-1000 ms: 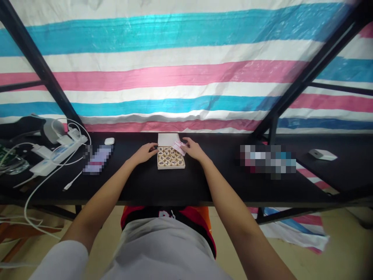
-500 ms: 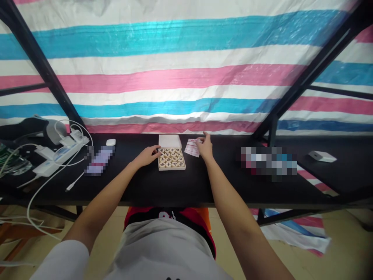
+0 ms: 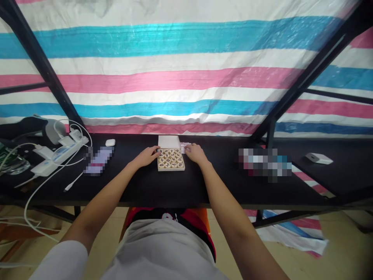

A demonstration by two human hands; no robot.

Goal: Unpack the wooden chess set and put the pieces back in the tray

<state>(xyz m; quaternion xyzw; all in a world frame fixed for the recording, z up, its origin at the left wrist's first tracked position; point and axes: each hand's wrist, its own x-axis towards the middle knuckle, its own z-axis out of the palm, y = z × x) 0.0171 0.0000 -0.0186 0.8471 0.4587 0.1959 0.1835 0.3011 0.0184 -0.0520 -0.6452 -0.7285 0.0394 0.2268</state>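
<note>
A small white box [image 3: 171,169] of xiangqi pieces lies on the black table, its lid [image 3: 169,141] folded back behind it. Rows of round cream pieces [image 3: 174,160] with dark characters fill it. My left hand [image 3: 147,156] rests at the box's left edge, fingers stretched out and touching it. Close to the right edge is my right hand [image 3: 197,153], its fingers loosely bent and apart; whether they touch the box I cannot tell. A white-and-pink printed paper [image 3: 183,146] lies partly hidden under or behind that hand.
On the left are a blurred phone [image 3: 99,160], a white earbud case [image 3: 110,142], and a power strip [image 3: 60,154] with chargers and cables. Blurred items [image 3: 265,162] and a white adapter [image 3: 319,158] lie to the right. A striped sheet [image 3: 175,85] hangs behind the table [image 3: 169,190].
My right hand has moved left from the paper's right side to near the box, now covering much of the paper. My left hand stays at the box's left edge.
</note>
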